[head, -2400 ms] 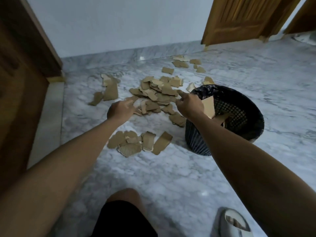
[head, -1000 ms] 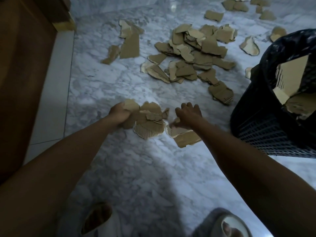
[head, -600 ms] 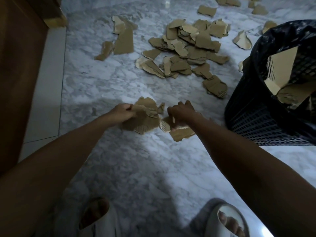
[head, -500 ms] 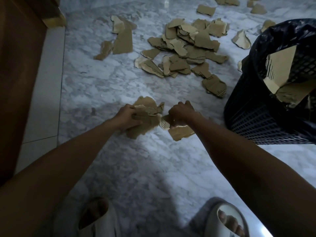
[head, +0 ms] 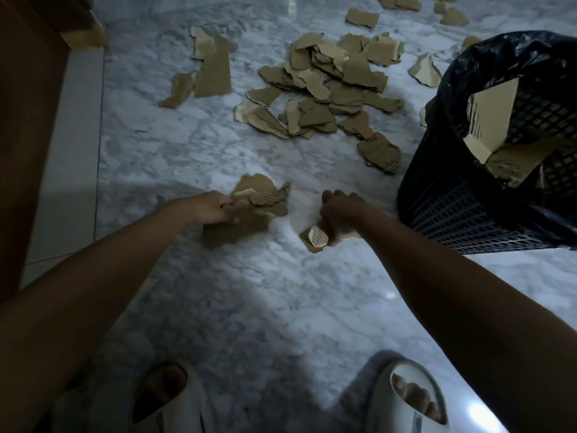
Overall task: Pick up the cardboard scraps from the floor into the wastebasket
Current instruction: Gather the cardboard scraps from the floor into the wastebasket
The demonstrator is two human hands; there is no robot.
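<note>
Both hands have drawn apart since half a second ago, when the two clumps of scraps nearly touched; bare marble floor (head: pixel 218 307) now shows between them. Left hand (head: pixel 212 207) grips a bunch of scraps (head: pixel 259 201), thumb curled over the top piece, with more brown pieces fanned out beyond and below the fingers. Right hand (head: pixel 340 210) is closed round a smaller bunch (head: pixel 317 237); a pale torn piece and a brown corner stick out under the fist. Whether either bunch is clear of the floor or resting on it cannot be told.

Farther off lies the main pile (head: pixel 327 85) of loose pieces, spread over the floor, with a long strip (head: pixel 214 73) and smaller bits to its left and stray bits toward the top edge. At right stands the wastebasket (head: pixel 452 220), a dark mesh bin lined with a black bag (head: pixel 499 54); torn cardboard (head: pixel 493 120) already leans inside it. One scrap (head: pixel 379 153) lies just beside its base.

At the bottom edge are two feet in pale slippers (head: pixel 409 398). A wooden panel (head: pixel 28 120) runs down the left side.
</note>
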